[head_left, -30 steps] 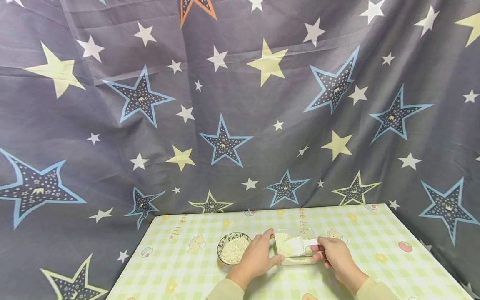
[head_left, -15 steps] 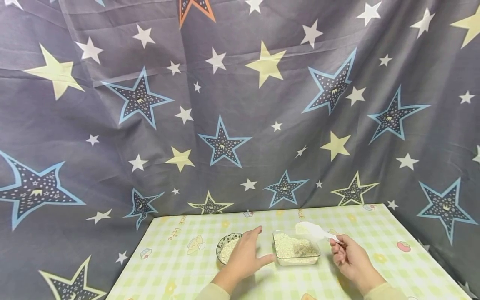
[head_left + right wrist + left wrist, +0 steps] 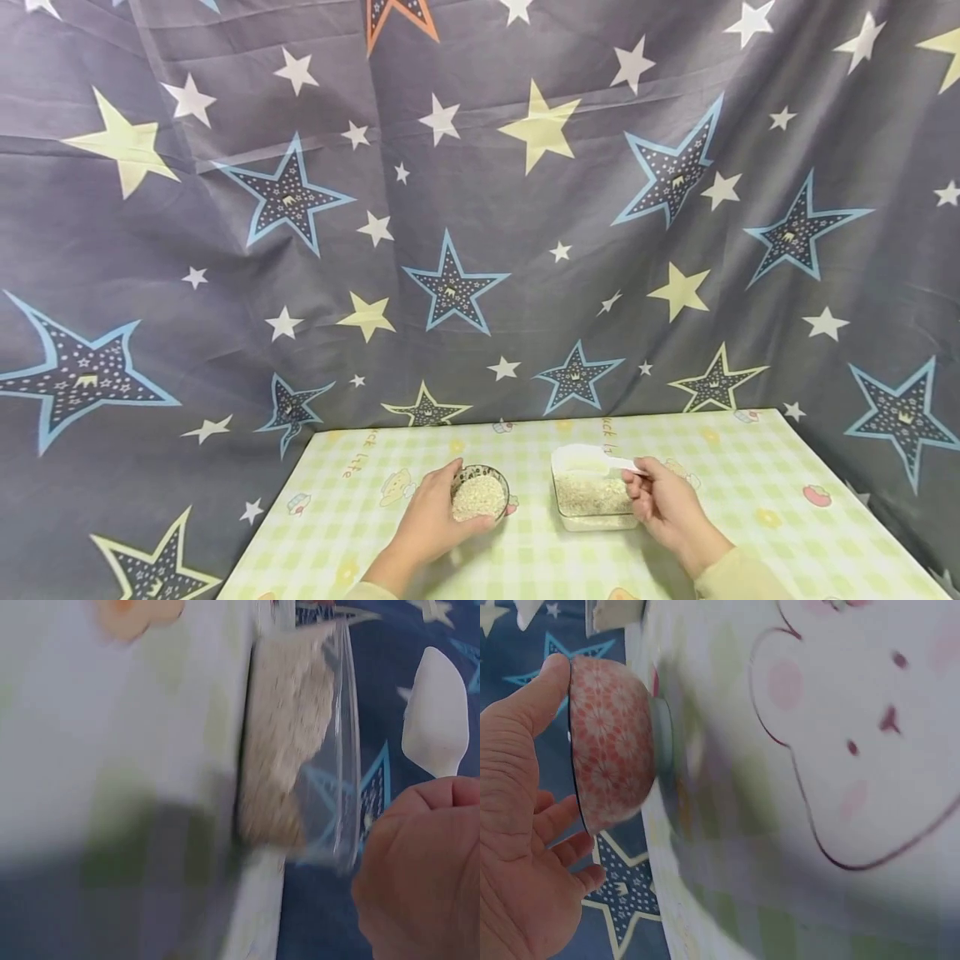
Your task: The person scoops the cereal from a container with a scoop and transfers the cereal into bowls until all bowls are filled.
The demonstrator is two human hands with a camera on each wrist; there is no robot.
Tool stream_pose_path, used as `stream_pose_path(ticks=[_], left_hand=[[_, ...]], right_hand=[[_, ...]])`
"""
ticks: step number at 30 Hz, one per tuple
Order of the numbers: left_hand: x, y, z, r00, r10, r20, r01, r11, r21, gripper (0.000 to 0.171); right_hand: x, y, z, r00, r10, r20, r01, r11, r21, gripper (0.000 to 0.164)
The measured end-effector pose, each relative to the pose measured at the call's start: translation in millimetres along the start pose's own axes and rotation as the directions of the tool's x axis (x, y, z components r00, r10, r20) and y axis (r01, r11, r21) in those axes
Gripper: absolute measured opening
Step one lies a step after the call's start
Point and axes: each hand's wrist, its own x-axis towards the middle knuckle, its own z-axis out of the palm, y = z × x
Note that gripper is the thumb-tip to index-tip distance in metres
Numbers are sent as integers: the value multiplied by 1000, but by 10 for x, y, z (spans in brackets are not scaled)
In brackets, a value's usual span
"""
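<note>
My left hand [image 3: 431, 512] holds a small round bowl [image 3: 474, 472] by its left side, thumb at the near rim and fingers round the far side. Pale grains [image 3: 480, 497] fill much of it. The left wrist view shows the bowl's red floral outside [image 3: 611, 742] and pale foot [image 3: 662, 739] close over the tablecloth. My right hand [image 3: 667, 504] grips a white scoop [image 3: 581, 461] by its handle. The scoop is above a clear rectangular container [image 3: 596, 523] of similar grains, which slope down toward one end in the right wrist view.
A green checked tablecloth [image 3: 360, 500] with cartoon prints covers the table. Behind it hangs a dark curtain [image 3: 480, 358] with stars. The bowl and container stand side by side, with a gap between them.
My left hand has left the container's side, passed over the bowl and taken hold of its left side. The right hand lifted the scoop out of the grains, then brought it back left over the container.
</note>
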Motion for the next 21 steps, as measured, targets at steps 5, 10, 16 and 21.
stream_pose_path(ticks=[5, 10, 16, 21], left_hand=[[-18, -64, -16, 1000, -1, 8, 1, 1000, -2, 117], [-5, -74, -20, 1000, -17, 24, 17, 1000, 5, 120], [-2, -73, -30, 999, -35, 16, 35, 999, -5, 125], [-12, -60, -42, 1000, -27, -9, 27, 1000, -5, 127]], right_hand=[[46, 132, 361, 1000, -14, -11, 12, 995, -103, 17], [57, 284, 676, 999, -39, -1, 38, 970, -240, 22], [95, 486, 921, 997, -70, 22, 73, 936, -343, 28], [146, 647, 1047, 994, -103, 36, 109, 907, -407, 36]])
